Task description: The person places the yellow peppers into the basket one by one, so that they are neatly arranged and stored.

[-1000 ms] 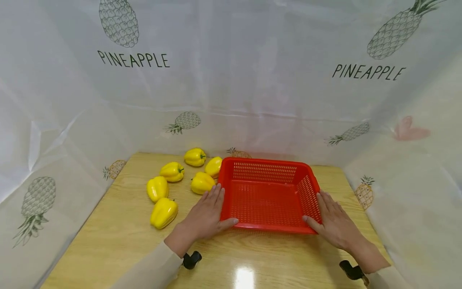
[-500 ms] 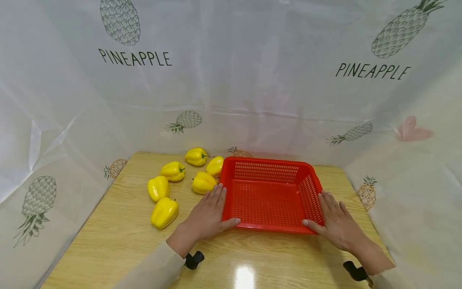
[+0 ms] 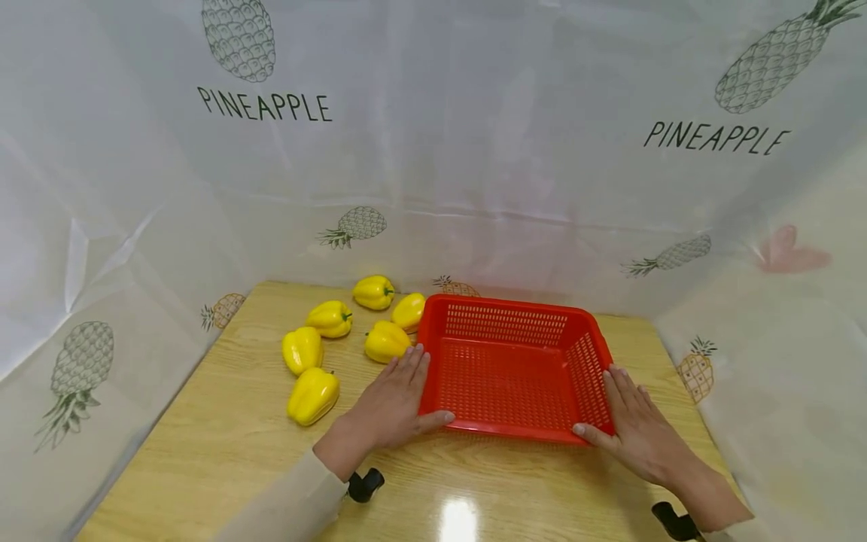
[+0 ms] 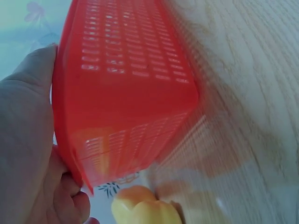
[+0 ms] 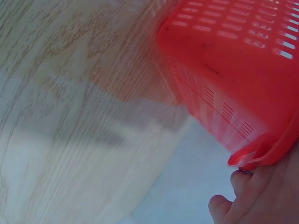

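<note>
A red plastic basket (image 3: 515, 434) with slotted walls stands on the wooden table, its inside bare. At its near left corner lies my left hand (image 3: 393, 403), fingers stretched along the side rim and thumb on the front rim. The right hand (image 3: 643, 433) rests the same way on the near right corner, thumb over the front edge. In the left wrist view, that hand (image 4: 28, 130) touches the upper rim of the basket (image 4: 126, 93). From the right wrist, some fingertips of the right hand (image 5: 266, 200) show beside the outer rim of the basket (image 5: 233, 65).
Several yellow bell peppers lie left of the basket, among them a near one (image 3: 314, 397) and one (image 3: 388, 342) close to my left fingertips. A pineapple-printed sheet (image 3: 474, 150) walls the table (image 3: 223, 444) at the back and sides.
The head view has shifted slightly, so everything sits a little further right in it. Both hands stay on the basket's corners, and the peppers lie where they were.
</note>
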Action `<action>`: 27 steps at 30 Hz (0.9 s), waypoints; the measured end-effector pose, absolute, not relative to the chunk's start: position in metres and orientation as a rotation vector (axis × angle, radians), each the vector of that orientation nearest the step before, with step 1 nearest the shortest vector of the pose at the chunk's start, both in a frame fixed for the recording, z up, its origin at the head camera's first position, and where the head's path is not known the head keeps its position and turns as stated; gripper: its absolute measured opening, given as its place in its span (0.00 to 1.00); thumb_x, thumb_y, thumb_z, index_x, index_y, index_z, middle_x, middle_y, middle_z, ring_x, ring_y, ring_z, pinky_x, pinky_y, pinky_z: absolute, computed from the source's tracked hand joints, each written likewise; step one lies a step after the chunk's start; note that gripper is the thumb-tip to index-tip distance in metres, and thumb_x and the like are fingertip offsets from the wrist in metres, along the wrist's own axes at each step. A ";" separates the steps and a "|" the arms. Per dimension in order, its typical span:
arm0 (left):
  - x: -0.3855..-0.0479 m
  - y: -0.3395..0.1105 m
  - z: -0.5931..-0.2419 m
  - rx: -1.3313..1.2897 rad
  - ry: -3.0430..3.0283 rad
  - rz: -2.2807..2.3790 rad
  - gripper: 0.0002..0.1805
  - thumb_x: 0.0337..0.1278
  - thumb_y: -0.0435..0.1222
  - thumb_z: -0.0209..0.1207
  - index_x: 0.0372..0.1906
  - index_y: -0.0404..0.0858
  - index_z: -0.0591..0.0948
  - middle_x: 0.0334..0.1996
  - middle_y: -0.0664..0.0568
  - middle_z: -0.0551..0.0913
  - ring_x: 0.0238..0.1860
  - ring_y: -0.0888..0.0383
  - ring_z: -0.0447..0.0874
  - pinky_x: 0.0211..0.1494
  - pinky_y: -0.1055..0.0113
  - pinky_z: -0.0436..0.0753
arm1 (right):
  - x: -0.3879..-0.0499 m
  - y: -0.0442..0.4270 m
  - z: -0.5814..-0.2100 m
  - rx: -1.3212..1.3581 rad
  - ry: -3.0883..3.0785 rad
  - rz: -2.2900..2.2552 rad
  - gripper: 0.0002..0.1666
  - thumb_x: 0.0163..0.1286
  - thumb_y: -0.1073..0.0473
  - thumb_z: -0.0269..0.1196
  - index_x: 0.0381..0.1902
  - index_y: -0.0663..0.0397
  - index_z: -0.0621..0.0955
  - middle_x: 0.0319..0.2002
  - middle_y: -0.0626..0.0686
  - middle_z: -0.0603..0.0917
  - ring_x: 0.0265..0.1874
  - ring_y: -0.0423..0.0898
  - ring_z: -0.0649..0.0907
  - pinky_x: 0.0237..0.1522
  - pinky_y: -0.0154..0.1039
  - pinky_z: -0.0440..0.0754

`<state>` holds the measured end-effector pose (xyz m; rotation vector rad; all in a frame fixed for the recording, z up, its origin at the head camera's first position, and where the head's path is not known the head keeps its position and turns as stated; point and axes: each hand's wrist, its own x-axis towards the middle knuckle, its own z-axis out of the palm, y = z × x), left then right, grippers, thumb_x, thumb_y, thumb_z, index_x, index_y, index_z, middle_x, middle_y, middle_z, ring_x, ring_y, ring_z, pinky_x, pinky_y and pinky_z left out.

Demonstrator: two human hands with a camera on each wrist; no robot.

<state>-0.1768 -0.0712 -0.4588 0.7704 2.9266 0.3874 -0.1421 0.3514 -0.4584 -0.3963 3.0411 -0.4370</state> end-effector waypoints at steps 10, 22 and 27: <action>-0.181 -0.114 -0.443 0.798 3.006 0.369 0.51 0.70 0.66 0.56 0.83 0.36 0.60 0.83 0.37 0.57 0.84 0.39 0.53 0.83 0.39 0.58 | -0.142 0.351 -0.459 -0.381 3.035 -0.480 0.65 0.75 0.30 0.59 0.84 0.69 0.43 0.83 0.74 0.43 0.82 0.73 0.48 0.82 0.66 0.37; -0.182 -0.228 -0.430 0.961 3.109 0.010 0.43 0.56 0.55 0.75 0.70 0.35 0.77 0.66 0.40 0.77 0.67 0.39 0.76 0.71 0.41 0.75 | -0.142 0.350 -0.457 -0.351 3.022 -0.489 0.66 0.75 0.30 0.60 0.84 0.68 0.43 0.84 0.71 0.41 0.82 0.74 0.48 0.77 0.74 0.51; -0.180 -0.254 -0.438 1.028 3.064 -0.052 0.52 0.43 0.55 0.81 0.71 0.34 0.75 0.65 0.40 0.77 0.67 0.38 0.75 0.72 0.37 0.73 | -0.142 0.350 -0.457 -0.352 3.027 -0.487 0.65 0.75 0.30 0.60 0.84 0.68 0.43 0.84 0.71 0.41 0.81 0.74 0.49 0.76 0.74 0.52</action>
